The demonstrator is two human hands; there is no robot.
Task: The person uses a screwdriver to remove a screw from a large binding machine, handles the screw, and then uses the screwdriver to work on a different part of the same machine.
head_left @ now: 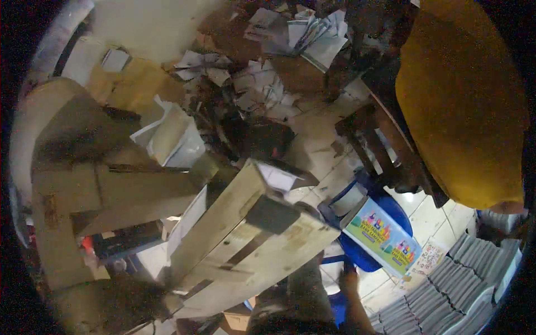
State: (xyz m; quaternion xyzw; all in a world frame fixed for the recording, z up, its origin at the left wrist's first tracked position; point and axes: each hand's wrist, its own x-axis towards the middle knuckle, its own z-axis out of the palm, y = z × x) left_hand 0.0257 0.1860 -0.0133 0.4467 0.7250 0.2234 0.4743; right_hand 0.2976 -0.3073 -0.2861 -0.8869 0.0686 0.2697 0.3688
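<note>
My right hand [350, 281] and bare forearm rise from the lower edge, beside a blue plastic chair [357, 254]. Its fingers are dark and blurred, so I cannot make out whether they grip anything. On the chair lies a stack of light-blue printed sheets [381, 237] with colourful figures and yellow lettering. A small patterned sheet [429, 255] sits at the stack's right end. My left hand cannot be made out; the lower left is dark and blurred. Left of the chair stands a long beige boxy machine or cabinet [251, 245], tilted across the view.
Several rows of stacked grey-edged booklets [441, 296] fill the lower right. A large mustard-yellow cloth shape [463, 106] hangs at upper right, above a dark wooden stand [385, 139]. Loose papers [262, 84] litter the far floor. Brown cardboard [61, 223] stands at left, near a white sack [173, 134].
</note>
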